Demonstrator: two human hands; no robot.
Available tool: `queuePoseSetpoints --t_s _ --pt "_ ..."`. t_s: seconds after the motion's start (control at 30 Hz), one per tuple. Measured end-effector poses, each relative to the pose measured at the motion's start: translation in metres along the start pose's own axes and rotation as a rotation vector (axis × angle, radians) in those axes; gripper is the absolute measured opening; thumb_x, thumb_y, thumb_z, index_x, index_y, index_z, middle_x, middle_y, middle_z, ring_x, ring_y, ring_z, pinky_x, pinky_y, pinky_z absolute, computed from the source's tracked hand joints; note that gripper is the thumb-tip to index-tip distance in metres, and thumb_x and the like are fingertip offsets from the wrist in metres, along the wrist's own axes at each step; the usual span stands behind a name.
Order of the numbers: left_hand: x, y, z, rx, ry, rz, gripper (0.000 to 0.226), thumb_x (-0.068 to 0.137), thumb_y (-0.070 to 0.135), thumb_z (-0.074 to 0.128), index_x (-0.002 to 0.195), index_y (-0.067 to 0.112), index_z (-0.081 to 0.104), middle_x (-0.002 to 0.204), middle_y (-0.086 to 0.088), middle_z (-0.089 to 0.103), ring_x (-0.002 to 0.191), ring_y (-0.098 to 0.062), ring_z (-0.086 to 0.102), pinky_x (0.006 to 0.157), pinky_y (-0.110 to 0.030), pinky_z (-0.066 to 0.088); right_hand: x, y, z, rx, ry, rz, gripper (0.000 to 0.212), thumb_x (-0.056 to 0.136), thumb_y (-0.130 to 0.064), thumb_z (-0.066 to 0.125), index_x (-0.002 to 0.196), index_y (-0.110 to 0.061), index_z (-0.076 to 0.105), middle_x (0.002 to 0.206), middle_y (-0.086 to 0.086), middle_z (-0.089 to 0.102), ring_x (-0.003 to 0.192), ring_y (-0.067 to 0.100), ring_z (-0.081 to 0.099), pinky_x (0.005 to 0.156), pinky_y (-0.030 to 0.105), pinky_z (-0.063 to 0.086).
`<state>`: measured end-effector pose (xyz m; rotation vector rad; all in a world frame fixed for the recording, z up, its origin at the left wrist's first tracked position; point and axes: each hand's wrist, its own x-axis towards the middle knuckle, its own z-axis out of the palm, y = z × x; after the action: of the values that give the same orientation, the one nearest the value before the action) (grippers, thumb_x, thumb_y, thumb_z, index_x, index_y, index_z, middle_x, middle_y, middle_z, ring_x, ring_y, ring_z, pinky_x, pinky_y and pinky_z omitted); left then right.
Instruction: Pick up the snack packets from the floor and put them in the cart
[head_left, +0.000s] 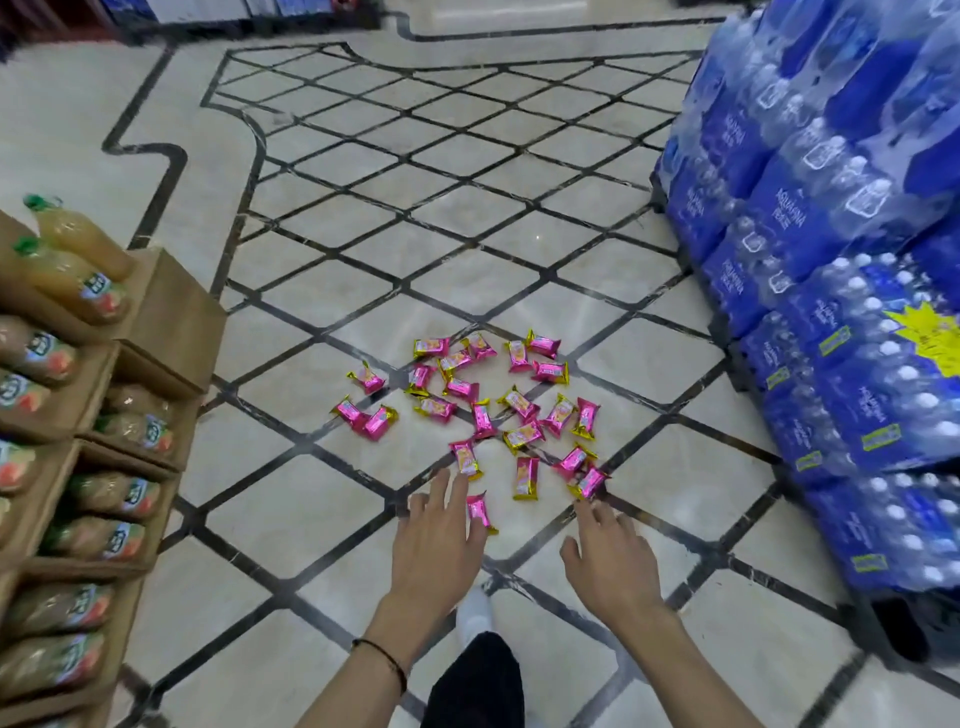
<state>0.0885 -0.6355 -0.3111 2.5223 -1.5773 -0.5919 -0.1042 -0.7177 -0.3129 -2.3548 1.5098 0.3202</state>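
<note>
Head view, looking down on a pale tiled floor crossed by dark diagonal lines. Scattered on it in a loose cluster, all lying flat: pink snack packets with yellow ends, some overlapping, some slightly apart, none lifted. Reaching toward the near edge of that cluster, the left hand, palm down, fingers spread and nearly straight, gripping nothing. Just beside its fingers, the nearest packet, partly hidden behind them; touching or not, impossible to judge. Further right and apart from the left, the right hand, also palm down, fingers loosely extended, empty, fingertips just short of another packet at the right near corner of the cluster. Round the left wrist, a thin dark band. Between the two forearms, lower in the picture, a white shoe and a dark trouser leg. Along the left edge, open cardboard boxes stacked in steps, filled with juice bottles lying on their sides, yellowish with green caps. On the right, well apart from the packets, stacked shrink-wrapped packs of water bottles with blue labels, one bearing a yellow star sticker.
</note>
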Motion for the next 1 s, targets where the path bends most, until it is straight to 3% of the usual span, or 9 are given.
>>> queuePoseSetpoints --t_s 0.2,0.37,0.5,0.67,0.8,0.9,1.0 --pt "0.075 -0.005 0.02 0.034 -0.073 0.005 0.056 0.101 0.037 0.042 0.154 0.02 0.032 0.161 -0.004 0.03 0.128 -0.033 0.048 0.094 -0.042 0.049 0.087 -0.008 0.009 0.011 -0.058 -0.006 0.034 0.098 -0.033 0.04 0.13 -0.021 0.047 0.126 0.004 0.057 0.115 0.026 0.052 0.084 0.039 0.05" --pt "0.136 -0.013 0.07 0.069 -0.116 -0.021 0.053 0.086 0.031 0.064 0.136 0.017 0.054 0.142 -0.007 0.055 0.1 -0.032 0.064 0.061 -0.04 0.056 0.164 -0.003 0.04 0.014 -0.057 -0.029 0.038 0.097 -0.032 0.045 0.132 -0.017 0.049 0.125 0.006 0.059 0.118 0.03 0.051 0.082 0.041 0.05" --pt "0.187 -0.021 0.13 0.052 -0.1 -0.03 0.051 0.089 0.031 0.062 0.137 0.017 0.05 0.145 -0.006 0.051 0.099 -0.03 0.061 0.066 -0.04 0.054 0.23 0.009 0.094 0.061 -0.055 -0.051 0.035 0.096 -0.027 0.048 0.128 -0.013 0.052 0.119 0.011 0.059 0.112 0.035 0.052 0.078 0.042 0.048" --pt "0.246 -0.043 0.236 -0.009 -0.09 -0.041 0.044 0.092 0.024 0.057 0.136 0.017 0.051 0.145 -0.005 0.05 0.106 -0.028 0.06 0.073 -0.04 0.054 0.304 0.031 0.202 0.078 -0.064 -0.088 0.032 0.093 -0.024 0.054 0.122 -0.012 0.055 0.114 0.012 0.06 0.102 0.036 0.055 0.071 0.041 0.048" --pt "0.278 -0.075 0.35 -0.023 -0.087 -0.09 0.046 0.089 0.02 0.062 0.135 0.015 0.055 0.14 -0.006 0.056 0.099 -0.032 0.064 0.065 -0.04 0.054 0.343 0.048 0.322 0.11 -0.118 -0.122 0.036 0.091 -0.022 0.056 0.126 -0.013 0.054 0.114 0.011 0.059 0.095 0.034 0.056 0.065 0.04 0.049" --pt "0.299 -0.096 0.434 0.021 -0.123 -0.158 0.045 0.095 0.025 0.051 0.139 0.018 0.047 0.148 -0.002 0.046 0.101 -0.032 0.057 0.061 -0.039 0.048 0.367 0.063 0.413 0.109 -0.117 -0.169 0.037 0.087 -0.022 0.058 0.122 -0.012 0.055 0.113 0.011 0.059 0.087 0.035 0.056 0.056 0.039 0.047" --pt "0.315 -0.116 0.51 0.078 -0.109 -0.18 0.046 0.096 0.026 0.044 0.142 0.018 0.041 0.15 -0.003 0.038 0.101 -0.033 0.053 0.062 -0.038 0.041 0.39 0.075 0.492 0.113 -0.115 -0.141 0.045 0.089 -0.022 0.057 0.132 -0.01 0.05 0.121 0.013 0.056 0.092 0.036 0.054 0.062 0.041 0.047"
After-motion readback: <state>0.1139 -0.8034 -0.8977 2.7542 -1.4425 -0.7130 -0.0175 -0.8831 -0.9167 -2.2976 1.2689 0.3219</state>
